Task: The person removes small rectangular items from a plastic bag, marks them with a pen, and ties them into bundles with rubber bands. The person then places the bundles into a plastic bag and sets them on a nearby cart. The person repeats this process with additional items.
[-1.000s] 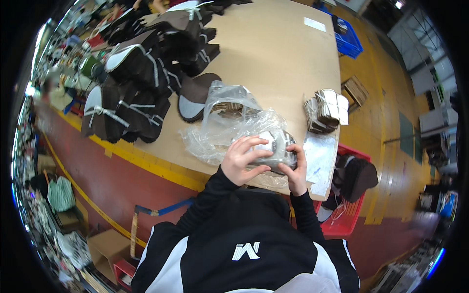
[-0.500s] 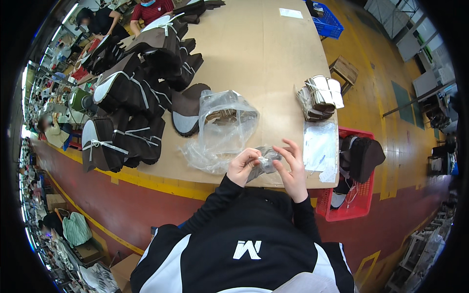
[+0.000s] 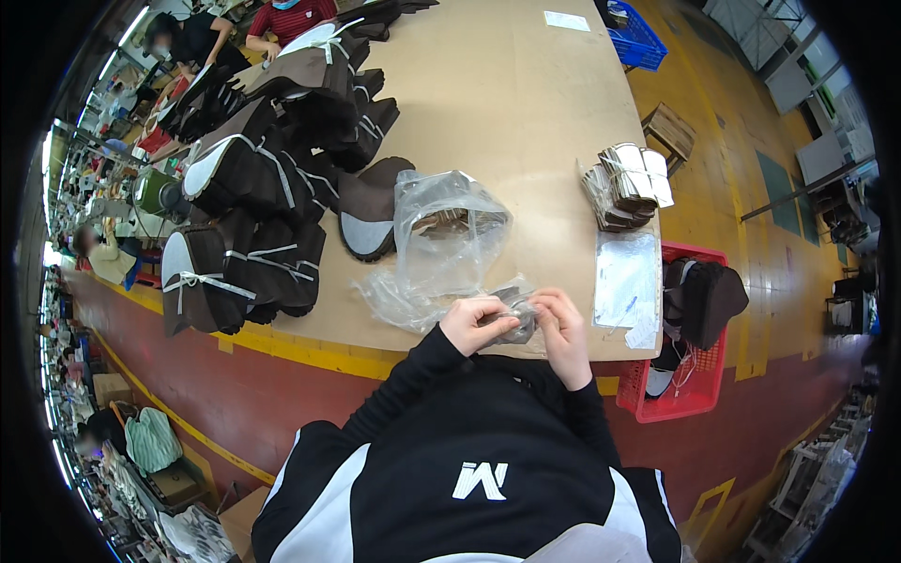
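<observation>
Hands: left hand (image 3: 477, 322) and right hand (image 3: 565, 328) together — both pinching a small packet (image 3: 516, 319) at the table (image 3: 526, 113) edge
Packet: likely light, soft, slippery film — grip the edges

Beyond the hands (image 3: 521, 324), a crumpled clear plastic bag (image 3: 446, 239) blocks the way straight ahead. Dark boot uppers (image 3: 253, 216) crowd the table's (image 3: 526, 103) left side. To the right lie a flat clear sleeve (image 3: 627, 281) and a bundled stack (image 3: 627, 186); the middle stretch between them lies open.
</observation>
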Available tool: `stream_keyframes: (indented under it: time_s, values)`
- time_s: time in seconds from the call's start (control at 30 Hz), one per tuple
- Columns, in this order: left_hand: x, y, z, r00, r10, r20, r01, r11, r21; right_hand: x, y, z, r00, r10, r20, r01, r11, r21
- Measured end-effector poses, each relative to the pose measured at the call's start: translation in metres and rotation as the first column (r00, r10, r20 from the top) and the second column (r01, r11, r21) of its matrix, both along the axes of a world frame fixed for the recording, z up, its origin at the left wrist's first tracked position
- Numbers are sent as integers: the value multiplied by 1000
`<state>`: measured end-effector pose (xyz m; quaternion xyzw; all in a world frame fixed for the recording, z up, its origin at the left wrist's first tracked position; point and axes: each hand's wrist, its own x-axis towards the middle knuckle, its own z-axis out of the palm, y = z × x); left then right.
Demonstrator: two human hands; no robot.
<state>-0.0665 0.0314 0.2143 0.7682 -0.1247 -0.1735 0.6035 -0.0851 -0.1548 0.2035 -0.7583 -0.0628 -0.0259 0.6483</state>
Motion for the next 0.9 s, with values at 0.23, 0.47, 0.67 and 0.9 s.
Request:
stream_keyframes:
  time_s: [0.23,0.47,0.67,0.9]
  values:
    - [-3,-9,-10,814,146,563,-243,965,102,13,3,26,983,78,165,-39,973,-227]
    - [3,3,-4,831,133,540,-213,973,88,15,5,23,978,155,138,-101,937,-336]
    - [-14,9,-35,990,138,-3,-138,990,14,-5,10,-15,941,284,183,-162,855,-494]
    - [-47,21,-86,974,-182,134,129,934,332,-44,5,-61,864,504,-4,-381,647,-661]
